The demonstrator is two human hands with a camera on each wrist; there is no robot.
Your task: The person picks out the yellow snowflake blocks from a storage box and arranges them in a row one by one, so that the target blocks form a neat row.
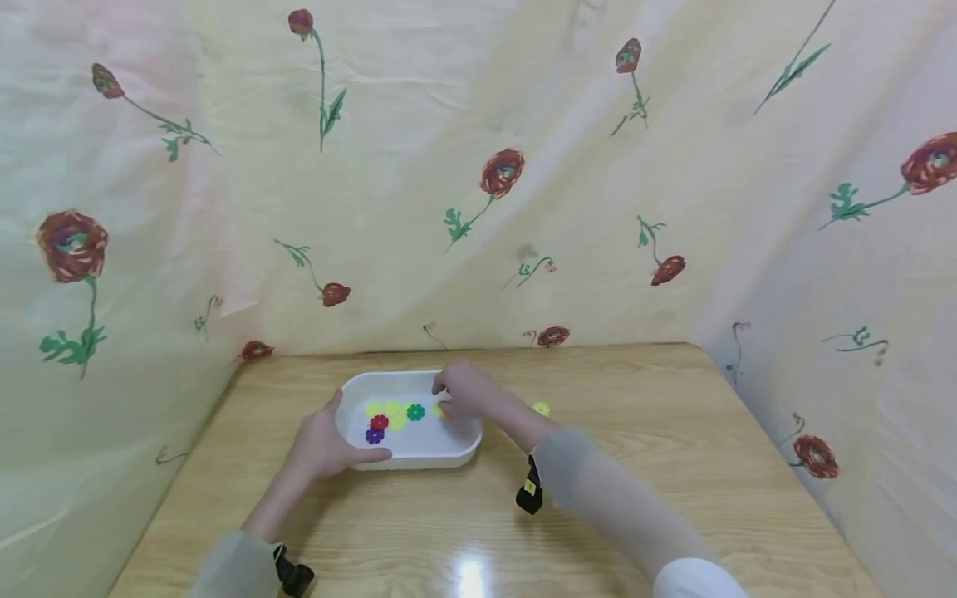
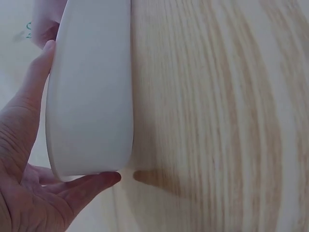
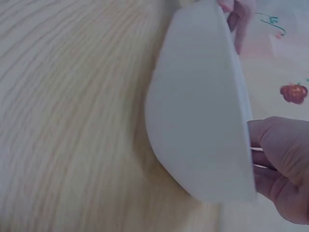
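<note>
A shallow white plastic tray sits on the table, with small flower-shaped plastic pieces inside. Among them are a red piece, a purple piece, a green piece and several yellow ones. My left hand grips the tray's left end, thumb along the front rim and fingers against the end wall. Over the right end, my right hand reaches inside with bent fingers, beside an orange piece and a yellow one. I cannot tell whether it pinches a piece; the tray wall hides its fingertips in the right wrist view.
One yellow flower piece lies on the wooden table right of the tray, beyond my right forearm. Cloth with printed flowers hangs behind the table and along both sides. Black wrist cameras are strapped to both wrists.
</note>
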